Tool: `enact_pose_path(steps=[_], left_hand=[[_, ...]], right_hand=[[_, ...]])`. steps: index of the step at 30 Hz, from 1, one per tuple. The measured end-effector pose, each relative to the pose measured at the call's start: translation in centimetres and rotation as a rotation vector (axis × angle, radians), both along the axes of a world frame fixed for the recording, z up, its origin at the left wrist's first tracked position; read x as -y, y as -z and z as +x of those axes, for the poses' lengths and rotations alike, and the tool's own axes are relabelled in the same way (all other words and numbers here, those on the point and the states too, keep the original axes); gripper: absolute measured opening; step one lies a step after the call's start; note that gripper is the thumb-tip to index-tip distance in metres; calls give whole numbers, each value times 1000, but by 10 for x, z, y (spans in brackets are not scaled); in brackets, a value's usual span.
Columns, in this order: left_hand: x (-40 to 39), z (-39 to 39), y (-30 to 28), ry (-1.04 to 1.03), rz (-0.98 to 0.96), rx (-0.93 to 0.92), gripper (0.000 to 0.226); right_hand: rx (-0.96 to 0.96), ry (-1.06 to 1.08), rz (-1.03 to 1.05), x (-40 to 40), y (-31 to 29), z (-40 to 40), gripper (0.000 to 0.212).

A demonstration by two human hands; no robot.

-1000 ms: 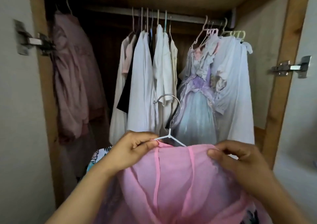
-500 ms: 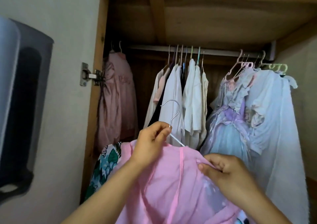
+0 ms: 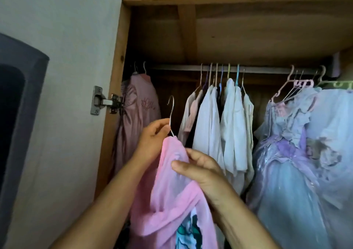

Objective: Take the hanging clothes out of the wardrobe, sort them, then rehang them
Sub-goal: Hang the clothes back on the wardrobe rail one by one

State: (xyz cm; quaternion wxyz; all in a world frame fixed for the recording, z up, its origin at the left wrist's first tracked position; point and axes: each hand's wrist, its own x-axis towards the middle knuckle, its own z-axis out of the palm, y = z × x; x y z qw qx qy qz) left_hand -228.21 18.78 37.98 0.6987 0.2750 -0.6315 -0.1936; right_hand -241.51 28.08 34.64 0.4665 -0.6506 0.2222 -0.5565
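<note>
Door hinge (image 3: 104, 100): I see it on the door to the left of my hands, level with the hook I'm holding.
Dusty-pink jacket (image 3: 137, 119): it hangs at the far left end of the rail, just behind and left of my left hand.
Left hand (image 3: 152, 137): my fingers are curled round the neck of the wire hanger (image 3: 171, 113), right below its hook; the hook stands free in the air, well under the rail.
Pink garment (image 3: 172, 187): it drapes from that hanger, between my two hands and down past my wrists; a printed teal-and-white cloth (image 3: 188, 231) shows beneath its lower fold.
Right hand (image 3: 200, 172): thumb and fingers pinch the pink fabric near its top, just below and right of my left hand.
Hanging rail (image 3: 267, 69): it runs across above both hands.
White shirts (image 3: 219, 126): a tight bunch on the rail, just above and behind my right hand.
Lilac and pale-blue dress (image 3: 286, 163): on the rail to the right of my right hand, with more pale clothes further right.
</note>
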Motion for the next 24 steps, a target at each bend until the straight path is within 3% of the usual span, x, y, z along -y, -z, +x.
enact_pose_path(steps=[8, 15, 19, 22, 24], left_hand=[[-2, 55, -8, -153, -34, -98, 23], [7, 67, -14, -174, -50, -5, 24], [27, 65, -34, -212, -67, 94, 27], [51, 66, -48, -375, -77, 220, 35], [69, 66, -54, -500, -104, 247, 24]], right_hand=[[-117, 384, -339, 103, -56, 62, 76], [-213, 530, -481, 182, -117, 89, 42], [-218, 537, -502, 216, -143, 103, 37], [-181, 504, -512, 235, -157, 110, 41], [-179, 491, -524, 246, -164, 111, 48]])
